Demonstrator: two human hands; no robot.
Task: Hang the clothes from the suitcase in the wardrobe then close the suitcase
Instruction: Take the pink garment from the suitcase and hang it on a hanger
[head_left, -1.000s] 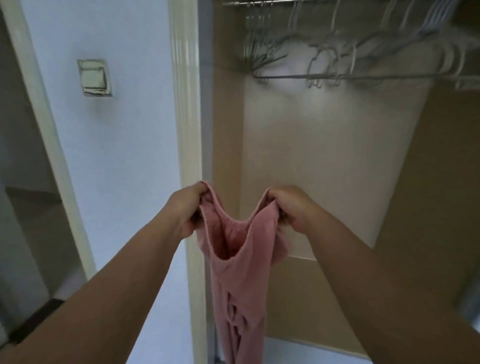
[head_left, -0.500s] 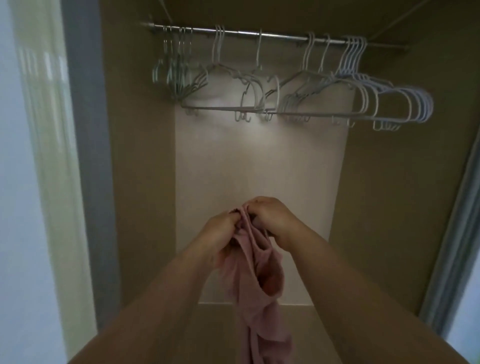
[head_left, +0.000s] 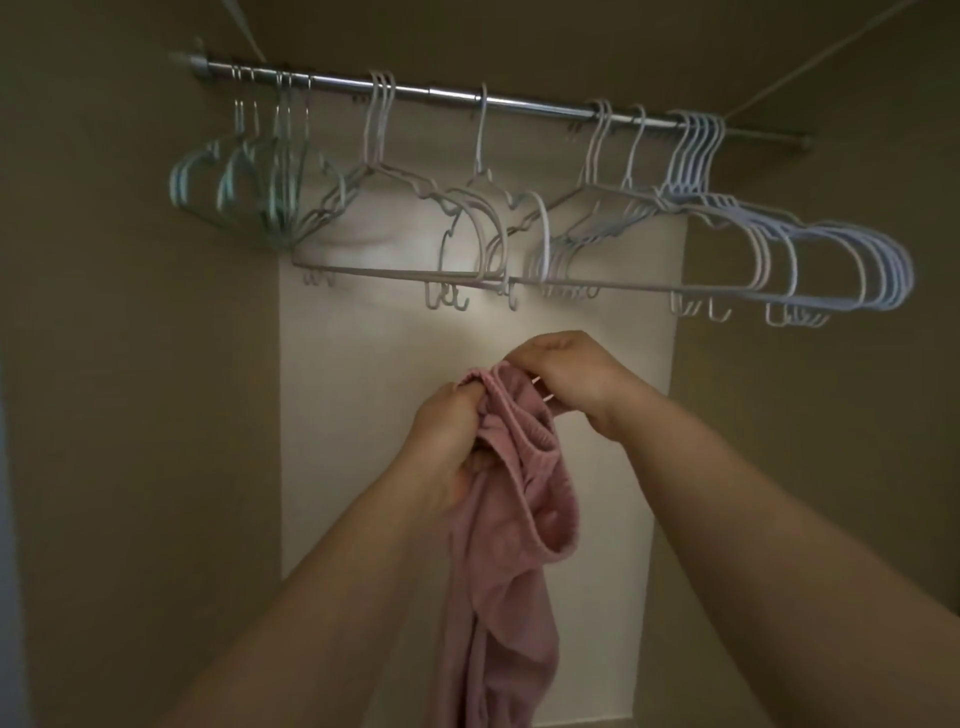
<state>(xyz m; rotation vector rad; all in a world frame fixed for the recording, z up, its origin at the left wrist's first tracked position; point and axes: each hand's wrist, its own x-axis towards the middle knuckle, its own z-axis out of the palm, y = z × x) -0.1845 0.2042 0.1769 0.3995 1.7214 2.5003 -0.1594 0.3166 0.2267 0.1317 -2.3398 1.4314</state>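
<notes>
Wardrobe sitting open, empty hangers dangling off rail. Left hand and right hand both pinching bunched waistband of pink garment, rest hanging below hangers.

One head-worn camera faces into the wardrobe, tilted up from below the rail and probably near it; hangers hang just under the rail.
</notes>
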